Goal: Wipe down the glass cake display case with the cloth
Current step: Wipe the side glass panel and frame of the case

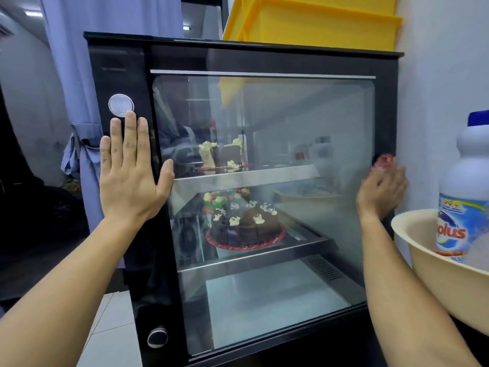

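The left hand [129, 170] lies flat with straight fingers on the black left frame of the cake display case [119, 75], just below a round silver sticker [121, 105], thumb reaching onto the glass. Behind the glass, cake slices [222, 154] sit on the upper shelf and a chocolate cake [246, 223] on the lower. At the right edge of the glass the right hand [381, 192] presses a reddish cloth [385, 161], fingers bunched over it. Further right, a bottle [465, 197] stands in a cream basin [434, 276]
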The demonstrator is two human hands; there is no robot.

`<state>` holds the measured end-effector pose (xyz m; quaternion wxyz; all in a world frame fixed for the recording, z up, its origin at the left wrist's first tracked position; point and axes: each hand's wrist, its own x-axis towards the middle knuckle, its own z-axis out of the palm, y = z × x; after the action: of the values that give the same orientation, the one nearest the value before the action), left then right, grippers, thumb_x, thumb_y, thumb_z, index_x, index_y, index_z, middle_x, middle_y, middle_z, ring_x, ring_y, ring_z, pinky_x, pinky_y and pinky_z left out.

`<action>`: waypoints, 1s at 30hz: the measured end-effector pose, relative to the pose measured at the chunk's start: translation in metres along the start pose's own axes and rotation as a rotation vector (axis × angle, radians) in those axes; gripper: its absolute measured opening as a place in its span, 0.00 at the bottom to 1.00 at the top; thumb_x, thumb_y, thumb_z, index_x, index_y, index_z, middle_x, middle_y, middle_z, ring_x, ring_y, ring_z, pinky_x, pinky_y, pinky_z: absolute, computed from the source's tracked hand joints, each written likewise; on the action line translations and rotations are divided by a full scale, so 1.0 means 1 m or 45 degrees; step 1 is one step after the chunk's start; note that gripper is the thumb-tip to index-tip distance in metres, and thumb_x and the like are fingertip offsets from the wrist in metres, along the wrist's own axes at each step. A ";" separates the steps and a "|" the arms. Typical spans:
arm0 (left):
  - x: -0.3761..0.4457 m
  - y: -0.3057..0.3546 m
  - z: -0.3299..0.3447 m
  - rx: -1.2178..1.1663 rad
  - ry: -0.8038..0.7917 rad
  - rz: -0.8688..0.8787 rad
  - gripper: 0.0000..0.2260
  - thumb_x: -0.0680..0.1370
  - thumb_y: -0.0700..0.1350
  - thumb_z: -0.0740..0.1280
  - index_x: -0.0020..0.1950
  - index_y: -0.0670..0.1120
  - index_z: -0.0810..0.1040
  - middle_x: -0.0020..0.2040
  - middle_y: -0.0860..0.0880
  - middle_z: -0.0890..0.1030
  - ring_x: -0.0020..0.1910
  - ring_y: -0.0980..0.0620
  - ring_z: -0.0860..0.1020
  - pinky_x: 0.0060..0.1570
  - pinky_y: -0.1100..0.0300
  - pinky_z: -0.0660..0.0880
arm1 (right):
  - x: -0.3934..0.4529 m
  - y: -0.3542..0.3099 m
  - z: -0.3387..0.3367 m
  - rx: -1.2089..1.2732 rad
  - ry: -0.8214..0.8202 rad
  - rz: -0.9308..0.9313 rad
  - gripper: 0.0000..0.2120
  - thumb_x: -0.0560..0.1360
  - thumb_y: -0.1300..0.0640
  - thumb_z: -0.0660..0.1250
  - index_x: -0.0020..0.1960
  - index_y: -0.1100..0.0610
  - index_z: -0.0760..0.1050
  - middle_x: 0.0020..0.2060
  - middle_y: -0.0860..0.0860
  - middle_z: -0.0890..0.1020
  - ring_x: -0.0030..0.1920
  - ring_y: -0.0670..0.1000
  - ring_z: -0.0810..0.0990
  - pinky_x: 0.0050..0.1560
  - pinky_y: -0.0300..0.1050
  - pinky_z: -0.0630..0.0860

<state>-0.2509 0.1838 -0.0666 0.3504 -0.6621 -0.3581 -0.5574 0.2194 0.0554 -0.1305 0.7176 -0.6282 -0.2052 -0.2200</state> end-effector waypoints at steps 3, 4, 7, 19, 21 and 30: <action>0.000 0.001 0.001 0.003 0.023 0.004 0.36 0.84 0.59 0.54 0.86 0.44 0.46 0.86 0.44 0.46 0.85 0.44 0.43 0.83 0.47 0.40 | -0.047 0.031 -0.014 0.230 0.038 0.338 0.30 0.87 0.44 0.48 0.84 0.58 0.57 0.82 0.59 0.60 0.82 0.57 0.58 0.73 0.34 0.50; 0.000 0.001 0.000 0.006 0.017 0.004 0.35 0.84 0.59 0.54 0.86 0.44 0.46 0.86 0.43 0.46 0.85 0.44 0.43 0.83 0.47 0.40 | -0.064 0.040 -0.018 0.242 0.078 0.456 0.29 0.87 0.44 0.50 0.83 0.58 0.59 0.81 0.59 0.64 0.80 0.56 0.61 0.71 0.34 0.54; -0.001 0.001 -0.001 0.003 0.016 0.011 0.35 0.84 0.58 0.54 0.86 0.43 0.45 0.86 0.43 0.46 0.85 0.43 0.43 0.83 0.46 0.40 | -0.084 0.053 -0.022 0.155 0.107 0.613 0.28 0.88 0.44 0.51 0.82 0.58 0.62 0.79 0.58 0.68 0.79 0.58 0.62 0.76 0.44 0.54; 0.000 0.000 0.001 0.018 0.039 0.010 0.36 0.84 0.58 0.54 0.86 0.44 0.45 0.86 0.43 0.46 0.85 0.44 0.44 0.83 0.48 0.39 | -0.072 0.084 -0.005 -0.018 0.031 0.657 0.34 0.84 0.38 0.45 0.85 0.55 0.55 0.84 0.56 0.53 0.84 0.61 0.48 0.81 0.56 0.41; 0.001 0.000 0.000 0.024 0.032 0.016 0.35 0.85 0.58 0.54 0.86 0.43 0.45 0.86 0.43 0.46 0.85 0.44 0.44 0.83 0.48 0.39 | -0.073 0.034 0.008 -0.040 0.034 0.555 0.37 0.82 0.35 0.43 0.85 0.53 0.51 0.85 0.56 0.51 0.84 0.63 0.46 0.81 0.60 0.41; 0.000 -0.002 -0.001 0.009 0.004 0.032 0.35 0.85 0.58 0.55 0.86 0.44 0.45 0.86 0.43 0.47 0.85 0.42 0.45 0.83 0.46 0.41 | -0.292 0.047 0.027 -0.250 -0.416 -1.258 0.31 0.84 0.43 0.55 0.85 0.44 0.52 0.85 0.50 0.52 0.83 0.65 0.51 0.76 0.73 0.59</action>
<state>-0.2533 0.1842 -0.0666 0.3602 -0.6645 -0.3512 -0.5526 0.0068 0.1044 -0.3325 0.4249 -0.5470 -0.5643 -0.4493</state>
